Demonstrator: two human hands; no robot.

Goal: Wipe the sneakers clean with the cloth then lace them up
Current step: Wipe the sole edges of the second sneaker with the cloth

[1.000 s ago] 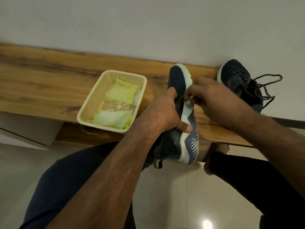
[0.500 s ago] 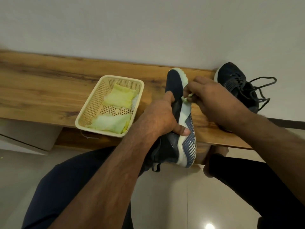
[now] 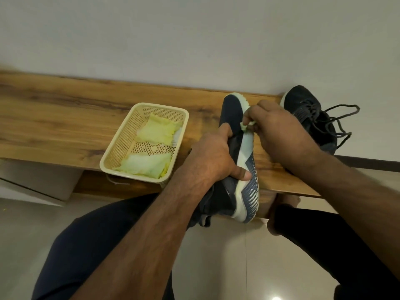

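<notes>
A dark navy sneaker (image 3: 232, 118) with a pale sole lies on its side across the front edge of the wooden bench (image 3: 65, 126), sole facing right. My left hand (image 3: 214, 154) grips it round the middle, thumb on the sole. My right hand (image 3: 279, 135) pinches a small pale green cloth (image 3: 246, 125) against the sole's edge near the toe. Most of the cloth is hidden in my fingers. The second dark sneaker (image 3: 309, 113) stands at the bench's right end by the wall, its grey laces loose.
A cream plastic basket (image 3: 121, 148) holding pale green and yellow cloths (image 3: 155, 131) sits on the bench left of the held sneaker. A white wall runs behind the bench. My knees in dark trousers and a tiled floor are below.
My right hand with the cloth has slid along the sole's edge toward the toe. My left hand keeps the same grip on the sneaker.
</notes>
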